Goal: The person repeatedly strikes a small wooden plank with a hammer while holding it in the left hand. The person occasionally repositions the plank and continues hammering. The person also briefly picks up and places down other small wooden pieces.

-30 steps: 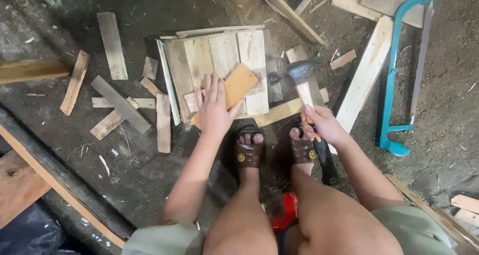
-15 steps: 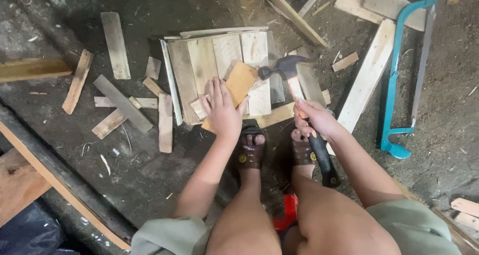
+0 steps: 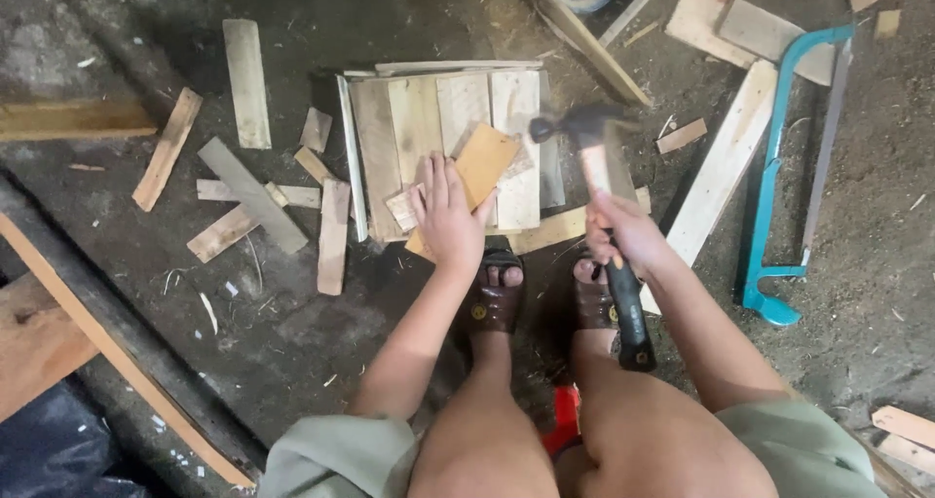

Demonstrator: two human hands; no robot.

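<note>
Panel of pale slats (image 3: 443, 118) lies on floor; orange wood piece (image 3: 474, 182) rests diagonally across it, pinned flat under left hand (image 3: 449, 216). Right hand (image 3: 623, 233), nearer, clasps hammer (image 3: 596, 152), head poised just right of piece

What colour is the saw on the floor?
The saw has a teal-blue frame, clearest in the head view.

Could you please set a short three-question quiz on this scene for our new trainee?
1. True or false: the right hand holds a hammer.
2. What lies under the left hand? A) an orange-brown wood piece B) a saw C) a brush
3. What colour is the saw frame on the floor?

Key: 1 true; 2 A; 3 teal.
</note>
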